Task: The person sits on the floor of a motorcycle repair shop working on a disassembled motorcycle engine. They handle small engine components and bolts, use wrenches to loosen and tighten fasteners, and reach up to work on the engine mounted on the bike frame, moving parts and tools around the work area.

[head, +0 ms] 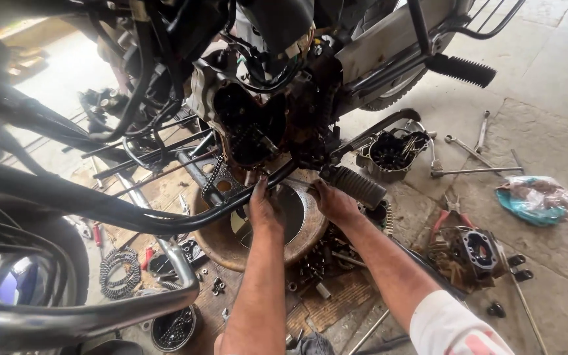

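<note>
Now, pan: I see a rusty round drain pan point(231, 253) under the engine point(251, 128), dark oil inside.
Left hand point(264, 210): fingers together, pressed up under the engine.
Right hand point(335, 202): grip unclear, beside the footpeg point(353, 185).
Room: tight; tools point(471, 154) right.

One package shows: a crumpled clear plastic bag point(539, 199) lies on the concrete floor point(560, 79) at the right, well apart from the motorcycle. It is lumpy and roughly oval, with a teal-blue layer along its lower left edge and brownish contents dimly seen through the film. No labels, signs or screens can be made out
</note>
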